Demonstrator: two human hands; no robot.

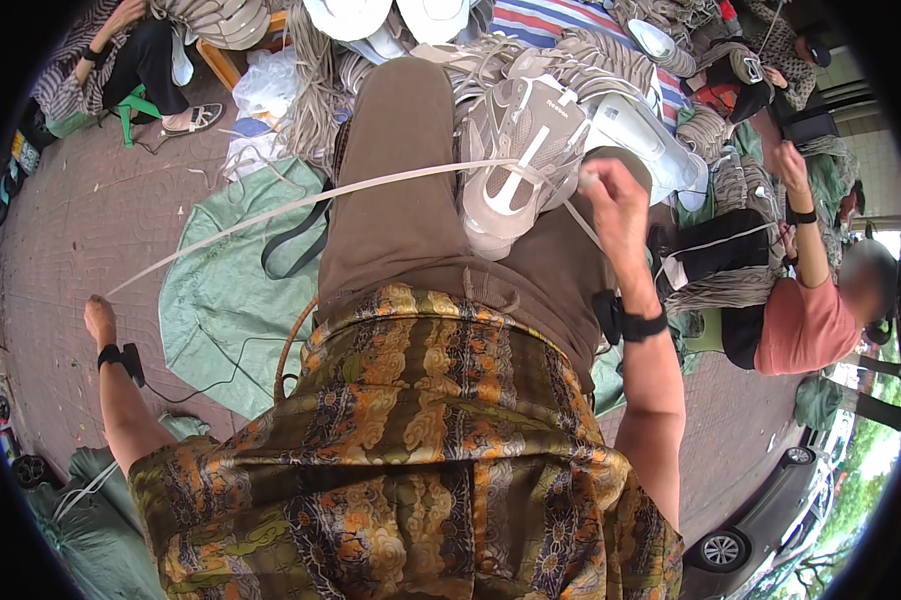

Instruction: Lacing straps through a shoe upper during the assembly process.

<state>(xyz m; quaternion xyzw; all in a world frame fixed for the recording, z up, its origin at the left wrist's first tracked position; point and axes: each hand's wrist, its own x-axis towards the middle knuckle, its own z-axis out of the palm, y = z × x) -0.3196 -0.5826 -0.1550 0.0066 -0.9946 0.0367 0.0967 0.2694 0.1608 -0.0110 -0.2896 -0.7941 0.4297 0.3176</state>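
Observation:
A grey-beige sneaker [530, 130] with white trim rests across my thighs, toe towards me. From its upper, a long pale shoelace [300, 205] stretches taut out to the left. My left hand [98, 318], arm extended far to the side, is closed on the lace's end. Close by the sneaker's right side, my right hand [618, 205] is raised with fingers pinched together. A small pale bit shows at those fingertips, too small to make out. Another stretch of lace runs down from the shoe behind that hand's wrist.
Bundled sneaker uppers and laces [480, 65] pile up ahead, beside white shoe parts [640, 140]. A green sheet [220, 270] lies on the paving at my left. A co-worker in a pink shirt [805, 325] sits at the right, another person [135, 70] at the far left.

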